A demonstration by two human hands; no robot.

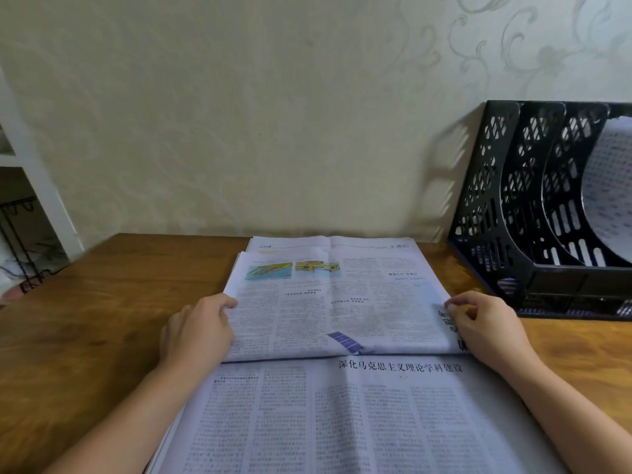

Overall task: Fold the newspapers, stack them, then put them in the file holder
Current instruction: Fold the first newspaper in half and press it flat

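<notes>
While spread across the wooden table (85, 319), newspaper (342, 336) folded over at mid-sheet — headline below the fold reads 深化马克思主义理论学科建设, page mark "9" near the far edge. Left hand (196, 331) curled round the folded flap's left edge; right hand (487, 326) pinching its right corner. Black mesh file holder (496, 200) far right against the wall, curved paper already inside — bare wood left of the sheets.

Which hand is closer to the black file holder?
The right hand. It pinches the newspaper's right edge, just in front of the file holder. The left hand holds the paper's left edge, across the whole page from it.
</notes>
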